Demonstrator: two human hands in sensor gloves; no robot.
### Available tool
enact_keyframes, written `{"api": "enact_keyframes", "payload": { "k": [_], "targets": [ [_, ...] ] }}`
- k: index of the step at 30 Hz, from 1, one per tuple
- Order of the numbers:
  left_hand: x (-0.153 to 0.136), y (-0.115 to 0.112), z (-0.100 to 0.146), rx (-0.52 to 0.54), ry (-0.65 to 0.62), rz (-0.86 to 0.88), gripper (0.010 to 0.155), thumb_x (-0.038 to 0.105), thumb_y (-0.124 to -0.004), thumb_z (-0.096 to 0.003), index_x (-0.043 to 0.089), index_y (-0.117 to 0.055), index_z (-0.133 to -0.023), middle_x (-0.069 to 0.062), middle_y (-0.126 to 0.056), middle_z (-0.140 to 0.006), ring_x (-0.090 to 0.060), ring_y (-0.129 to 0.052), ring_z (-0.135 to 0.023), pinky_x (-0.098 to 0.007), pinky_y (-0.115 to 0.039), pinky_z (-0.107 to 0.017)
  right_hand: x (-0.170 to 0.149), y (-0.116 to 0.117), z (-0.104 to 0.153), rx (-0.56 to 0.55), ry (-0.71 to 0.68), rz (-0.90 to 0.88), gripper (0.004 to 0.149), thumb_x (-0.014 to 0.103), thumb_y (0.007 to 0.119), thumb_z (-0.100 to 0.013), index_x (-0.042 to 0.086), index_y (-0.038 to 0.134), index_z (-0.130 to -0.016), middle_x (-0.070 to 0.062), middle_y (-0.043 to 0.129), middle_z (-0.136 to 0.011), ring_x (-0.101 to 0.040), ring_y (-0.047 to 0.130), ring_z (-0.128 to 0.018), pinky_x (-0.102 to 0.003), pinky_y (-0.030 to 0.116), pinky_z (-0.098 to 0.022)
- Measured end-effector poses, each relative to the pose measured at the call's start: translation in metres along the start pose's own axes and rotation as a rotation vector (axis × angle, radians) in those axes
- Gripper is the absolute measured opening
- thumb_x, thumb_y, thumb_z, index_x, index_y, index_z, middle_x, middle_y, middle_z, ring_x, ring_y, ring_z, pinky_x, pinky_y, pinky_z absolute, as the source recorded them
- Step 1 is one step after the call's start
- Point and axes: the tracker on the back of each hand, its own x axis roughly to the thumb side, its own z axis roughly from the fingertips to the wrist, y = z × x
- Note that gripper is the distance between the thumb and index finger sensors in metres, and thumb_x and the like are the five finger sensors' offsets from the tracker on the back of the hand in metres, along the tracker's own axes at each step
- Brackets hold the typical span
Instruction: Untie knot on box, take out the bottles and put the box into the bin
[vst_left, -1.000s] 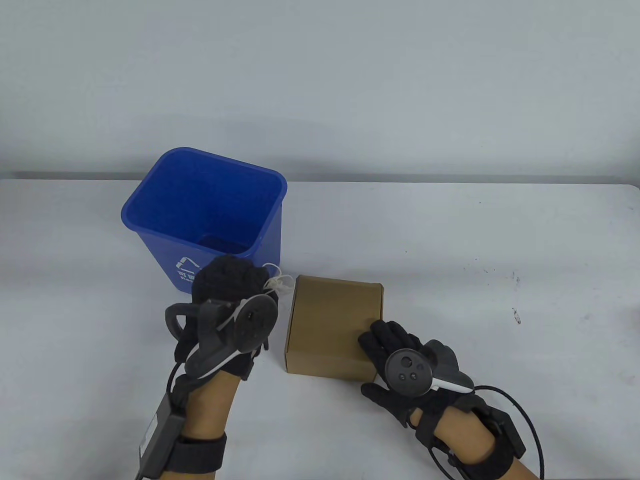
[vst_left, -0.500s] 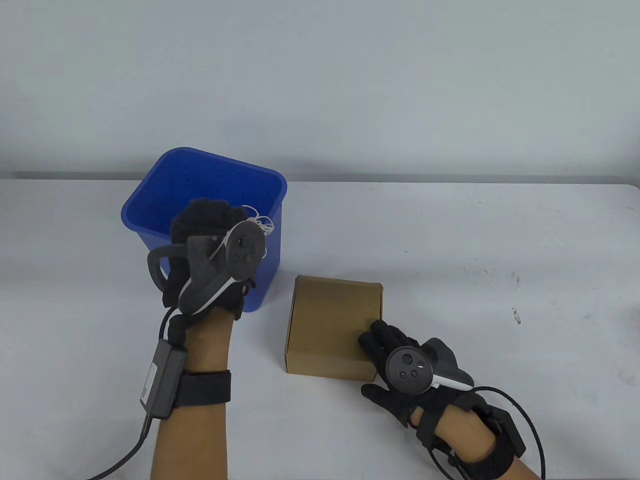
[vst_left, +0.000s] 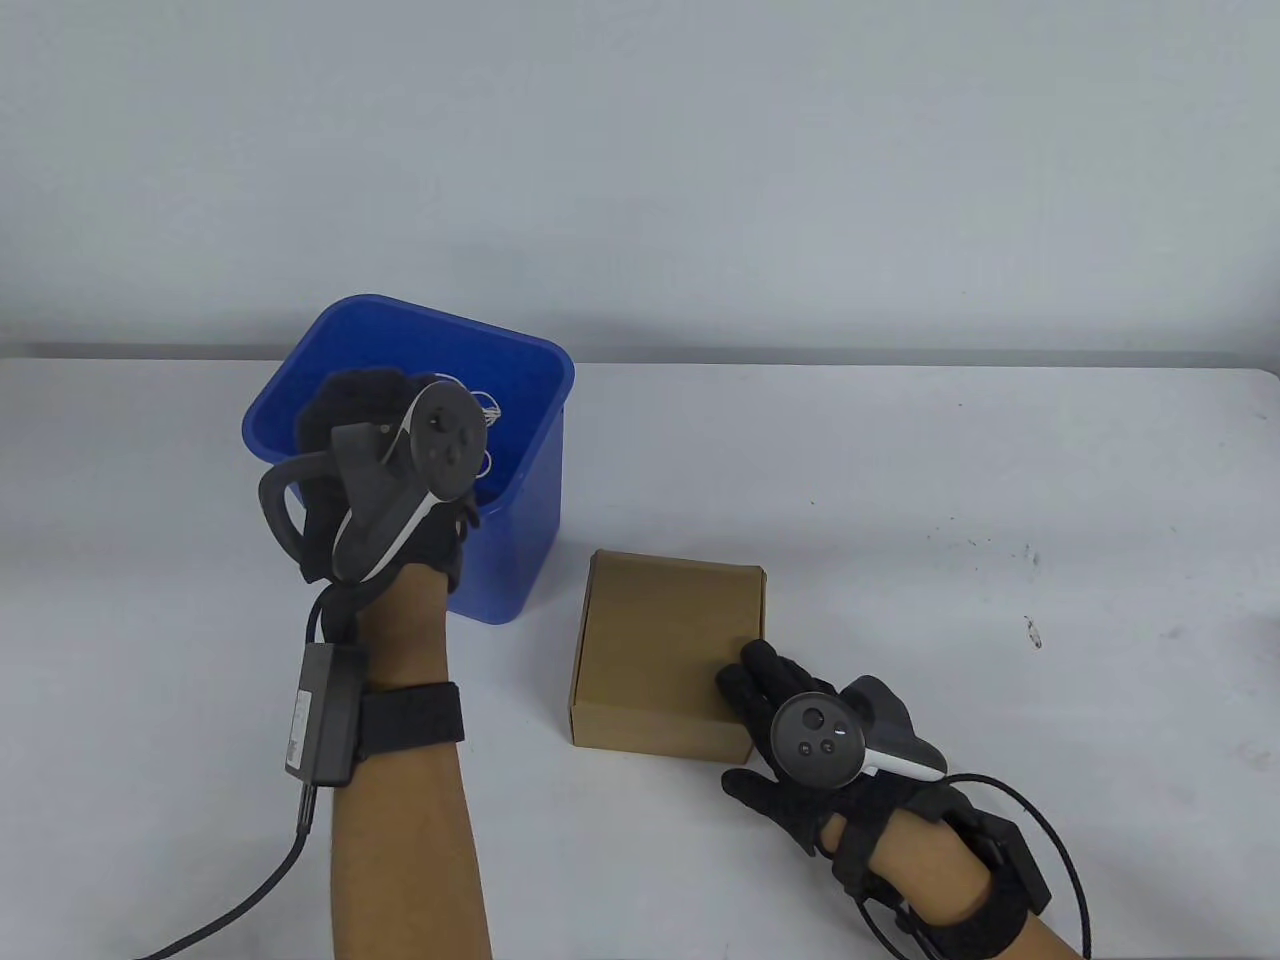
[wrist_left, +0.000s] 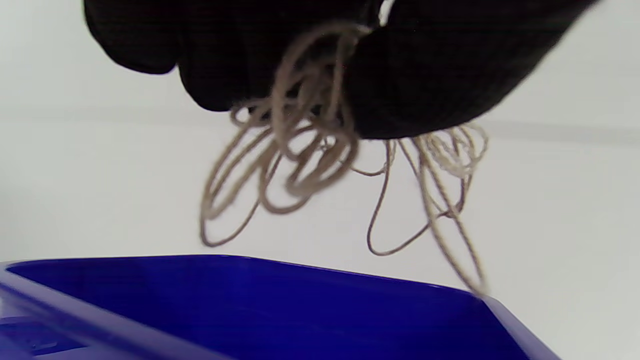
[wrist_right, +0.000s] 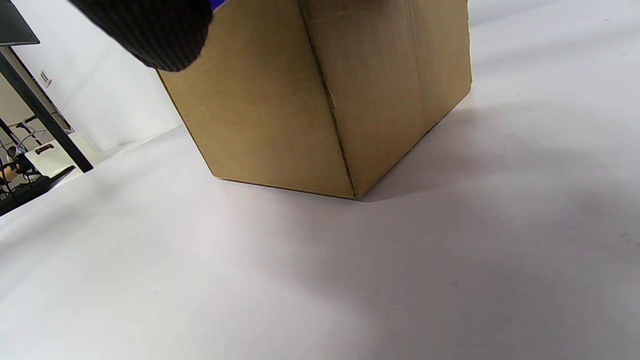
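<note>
While the string is held over the bin, the scene reads as follows, largest item first.

Table: white surface; carries the bin and the box.
Bin: blue, upright, mouth open, at about 10 o'clock from the box and just beside it, not touching.
Box: brown cardboard, lid flat and shut, no string around it; stands at table centre, long axis running roughly 12 to 6 o'clock. No bottles are visible.
Left hand: raised over the bin mouth, fingers curled round a loose bundle of string.
Right hand: rests at the box's 4 o'clock corner, fingers straight and flat on the lid, gripping nothing.
String: pale loops hanging from the left hand's grasp, directly above the bin interior.

Step in hand (judgement): discarding the string; the knot appears undone.
Governing relation: the box lies at about 4 o'clock from the left hand and directly under the right hand's fingertips, so the right hand is the nearer for opening the lid.
</note>
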Motion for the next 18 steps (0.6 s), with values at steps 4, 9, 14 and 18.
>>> {"api": "enact_keyframes", "payload": {
  "k": [4,9,14,18],
  "targets": [
    [-0.004,-0.001,-0.001,-0.003,0.024,0.006,0.038,0.038,-0.089,-0.0455,0.022,-0.087,-0.08,-0.006,-0.08,-0.09,-0.042,-0.075,-0.091,-0.062,-0.064,-0.069,0.0,0.0,0.0,0.001,0.0,0.001,0.085,0.051,0.062,-0.051,0.013,0.008,-0.105,-0.016,-0.008,-0.105,-0.055,0.022,-0.099,-0.071,0.029,-0.065],
    [-0.009,-0.008,-0.005,-0.127,0.109,0.002,0.08,0.045,-0.09,-0.0441,0.018,-0.052,-0.109,-0.012,-0.043,-0.115,-0.051,-0.051,-0.107,-0.069,-0.05,-0.075,0.0,0.0,0.0,0.001,0.0,0.001,0.085,0.051,0.061,-0.051,0.013,0.008,-0.105,-0.016,-0.008,-0.105,-0.055,0.022,-0.099,-0.071,0.029,-0.065],
    [-0.013,-0.009,-0.003,-0.142,0.119,0.011,0.099,0.05,-0.093,-0.0418,0.021,-0.031,-0.113,-0.015,-0.024,-0.117,-0.058,-0.033,-0.109,-0.075,-0.037,-0.075,0.0,0.0,0.0,0.001,0.0,0.001,0.085,0.051,0.062,-0.051,0.013,0.008,-0.105,-0.016,-0.009,-0.105,-0.054,0.023,-0.099,-0.071,0.03,-0.065],
    [-0.014,-0.007,-0.003,-0.148,0.118,0.003,0.098,0.05,-0.093,-0.0413,0.022,-0.033,-0.114,-0.012,-0.026,-0.118,-0.058,-0.033,-0.11,-0.075,-0.037,-0.075,0.0,0.0,0.0,0.001,0.0,0.001,0.085,0.051,0.061,-0.051,0.013,0.007,-0.105,-0.017,-0.009,-0.105,-0.054,0.023,-0.099,-0.071,0.03,-0.065]
  ]
}}
